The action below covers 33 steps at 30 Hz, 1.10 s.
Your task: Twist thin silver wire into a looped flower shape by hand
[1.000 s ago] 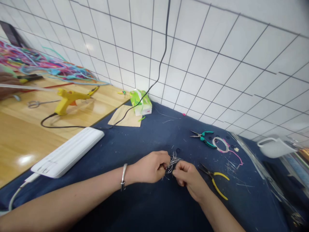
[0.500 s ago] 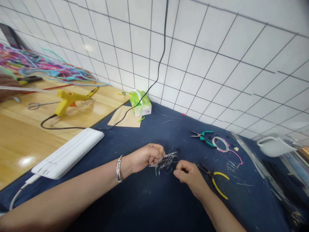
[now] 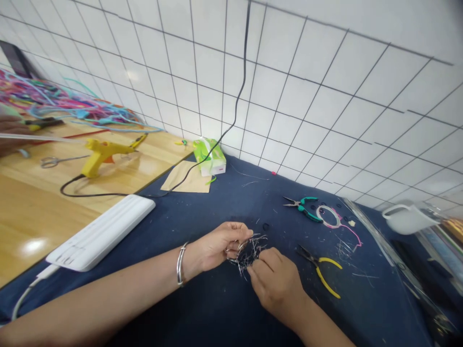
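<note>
A tangled ring of thin silvery wire (image 3: 252,249), with many loose ends sticking out, is held over the dark blue cloth. My left hand (image 3: 221,245), a silver bangle at its wrist, is closed on the ring's left side. On the lower right side, my right hand (image 3: 277,279) has its fingers pinched together against the wire; its fingertips are partly hidden, with the back of the hand facing up. Pliers with yellow handles (image 3: 327,277) lie open just right of my right hand. Farther back are needle-nose pliers with teal handles (image 3: 304,207).
A white power strip (image 3: 104,231) lies left of my forearm. On the wooden table are a yellow glue gun (image 3: 99,156), scissors (image 3: 50,162) and a pile of colourful cords (image 3: 72,103). A tissue pack (image 3: 210,155) and white mug (image 3: 408,218) stand near the tiled wall. Another person's hand (image 3: 12,135) shows far left.
My right hand has moved left onto the wire ring, from apart to touching it. My left hand has turned, showing the ring more openly. The view has shifted slightly.
</note>
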Available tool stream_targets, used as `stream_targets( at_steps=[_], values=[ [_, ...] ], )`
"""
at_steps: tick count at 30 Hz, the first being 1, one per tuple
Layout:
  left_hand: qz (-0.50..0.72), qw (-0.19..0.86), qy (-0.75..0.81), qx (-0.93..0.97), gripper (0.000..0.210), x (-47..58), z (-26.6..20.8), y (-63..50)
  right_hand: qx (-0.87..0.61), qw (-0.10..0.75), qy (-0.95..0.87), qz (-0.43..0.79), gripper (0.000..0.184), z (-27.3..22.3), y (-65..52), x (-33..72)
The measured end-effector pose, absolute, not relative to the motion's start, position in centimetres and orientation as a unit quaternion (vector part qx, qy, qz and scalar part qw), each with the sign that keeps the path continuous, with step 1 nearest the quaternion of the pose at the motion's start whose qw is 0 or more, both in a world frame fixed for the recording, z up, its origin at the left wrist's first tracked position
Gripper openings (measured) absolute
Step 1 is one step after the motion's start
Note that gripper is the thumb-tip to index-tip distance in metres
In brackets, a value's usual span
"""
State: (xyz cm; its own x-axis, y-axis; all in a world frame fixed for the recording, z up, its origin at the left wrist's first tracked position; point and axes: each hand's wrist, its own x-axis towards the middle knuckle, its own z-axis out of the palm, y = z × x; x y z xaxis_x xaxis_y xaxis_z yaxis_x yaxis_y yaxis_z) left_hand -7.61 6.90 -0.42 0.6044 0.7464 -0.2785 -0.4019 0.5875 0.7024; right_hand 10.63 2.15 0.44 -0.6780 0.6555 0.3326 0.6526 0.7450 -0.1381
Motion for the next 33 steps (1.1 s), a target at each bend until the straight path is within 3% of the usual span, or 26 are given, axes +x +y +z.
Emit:
stream_targets(
  at_steps=[5, 10, 16, 19, 25, 29, 33],
  values=[
    [0.312, 0.864, 0.275, 0.283, 0.031, -7.3, -0.7, 6.6, -0.313, 0.189, -0.931, 0.024, 0.015, 0.9, 2.1, 10.6],
    [0.262, 0.870, 0.260, 0.328, 0.032, -7.2, -0.5, 6.2, -0.323, 0.263, -0.907, 0.059, 0.014, 0.8, 2.2, 10.7],
    [0.229, 0.851, 0.266, 0.390, 0.024, -7.6, 0.0, 6.1, -0.421, 0.380, -0.783, 0.257, 0.011, 1.1, 2.4, 10.6],
    [0.223, 0.821, 0.281, 0.444, 0.017, -7.7, -0.1, 6.2, -0.464, 0.374, -0.718, 0.360, 0.014, 1.2, 2.7, 10.6],
    [0.281, 0.629, 0.333, 0.644, 0.004, -7.4, -0.1, 6.2, -0.493, 0.335, -0.657, 0.461, 0.014, 0.5, 3.2, 10.7],
    [0.321, 0.443, 0.358, 0.757, 0.010, -7.4, 0.2, 5.9, -0.478, 0.331, -0.697, 0.419, 0.012, 0.1, 3.1, 10.7],
    [0.310, 0.344, 0.365, 0.808, 0.014, -7.4, 0.3, 5.5, -0.456, 0.334, -0.752, 0.340, 0.010, 0.0, 3.1, 10.7]
  ],
)
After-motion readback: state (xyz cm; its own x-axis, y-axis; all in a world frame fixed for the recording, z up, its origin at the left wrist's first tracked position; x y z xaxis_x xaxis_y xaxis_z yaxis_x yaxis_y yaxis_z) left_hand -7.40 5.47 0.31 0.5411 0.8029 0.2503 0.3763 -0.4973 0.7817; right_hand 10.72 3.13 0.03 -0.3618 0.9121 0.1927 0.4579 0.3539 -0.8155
